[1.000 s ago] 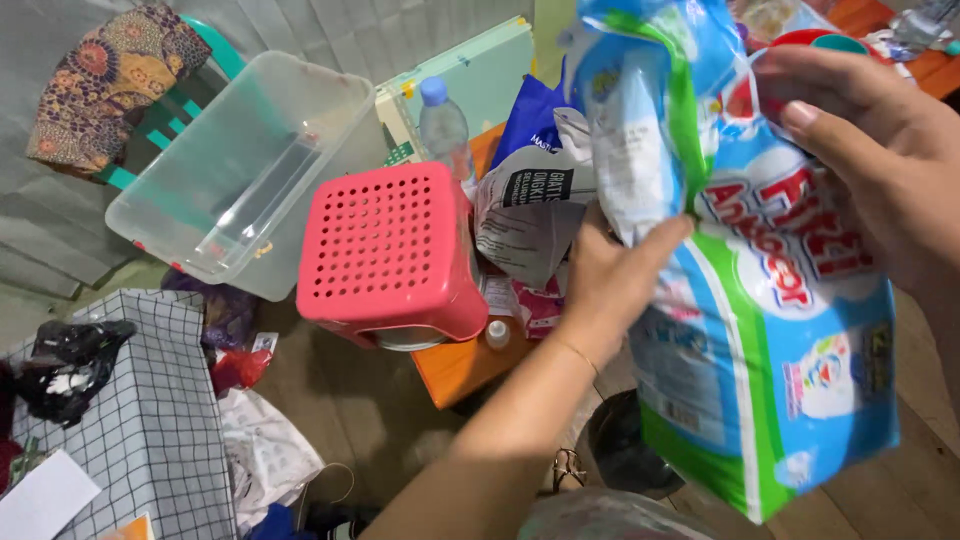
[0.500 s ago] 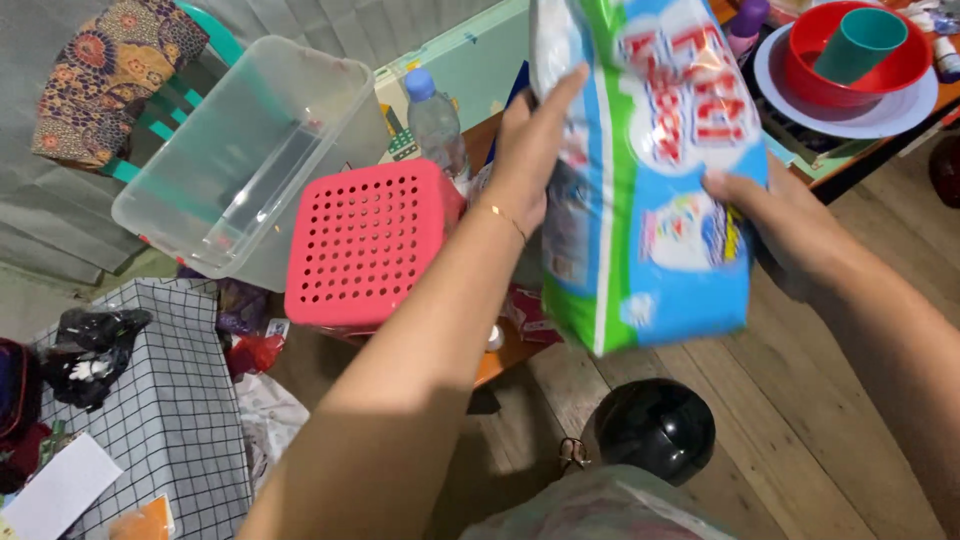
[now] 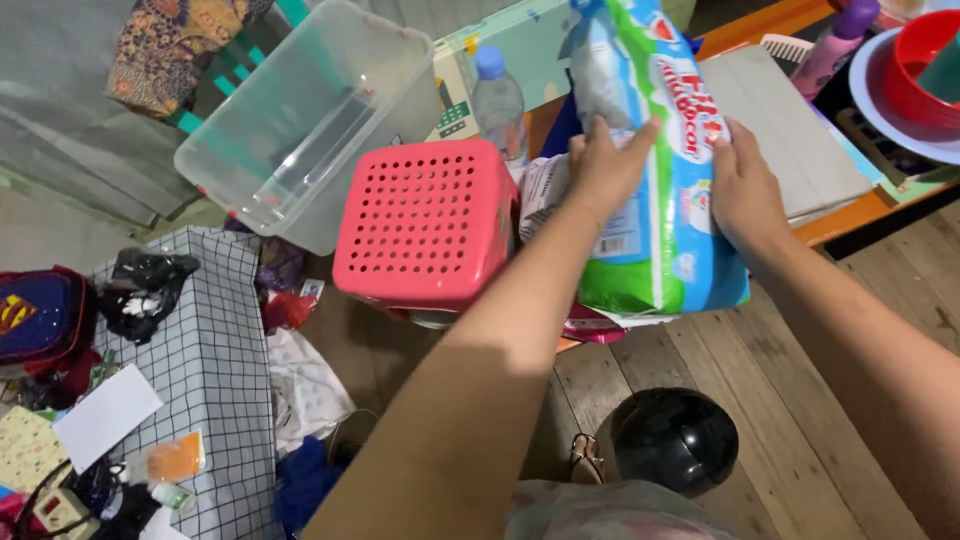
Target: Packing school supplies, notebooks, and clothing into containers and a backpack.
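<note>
A clear plastic tub (image 3: pixel 300 130) lies tipped on its side at the upper left, with a checked fabric box (image 3: pixel 200 370) below it on the wooden floor (image 3: pixel 800 420) and a pink perforated basket (image 3: pixel 425 222) turned bottom-up just right of the tub. Next in size is the thing in hand — a soft plastic pack (image 3: pixel 660 170) in blue, green and white, held upright over the low orange table (image 3: pixel 850 215), just right of the basket and in front of a water bottle (image 3: pixel 497 100). The left hand (image 3: pixel 603 165) presses its fingers flat on the pack's near left face, thumb wrapped round the edge; the right hand (image 3: pixel 742 185) is clamped on the opposite side, fingers closed against the film. It looks puffy and light for its bulk, yielding where the fingers dig in, and the glossy film is likely slippery — so a two-sided squeeze at mid-height, as here, seems the safest hold, rather than pinching a loose corner. Nothing about it looks breakable. On the floor sits a black helmet (image 3: pixel 675 440); at the far right a red bowl (image 3: pixel 925 70) rests on a pale plate (image 3: pixel 890 125), beside a purple-capped bottle (image 3: pixel 838 45).
</note>
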